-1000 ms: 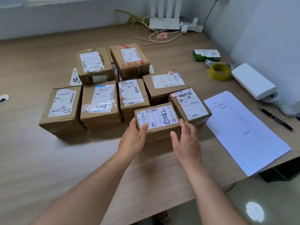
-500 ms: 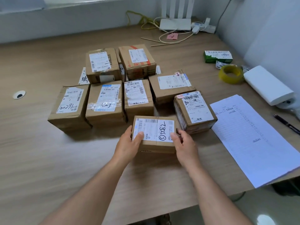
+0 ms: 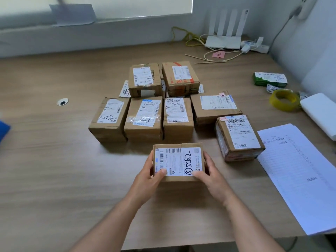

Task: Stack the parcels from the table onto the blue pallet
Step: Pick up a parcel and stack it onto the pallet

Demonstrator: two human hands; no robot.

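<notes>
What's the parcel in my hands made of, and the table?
The parcel looks like brown cardboard, matte, with creased edges and a white printed paper label. The table shows light wood grain with a smooth, faintly shiny face: probably laminate, though solid wood cannot be ruled out.

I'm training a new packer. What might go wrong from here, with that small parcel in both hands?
The left hand and right hand grip the marked parcel mostly near its front corners, so it might tip away or slip. As it is carried off, the right arm might brush the paper sheets lying at the table edge.
</notes>
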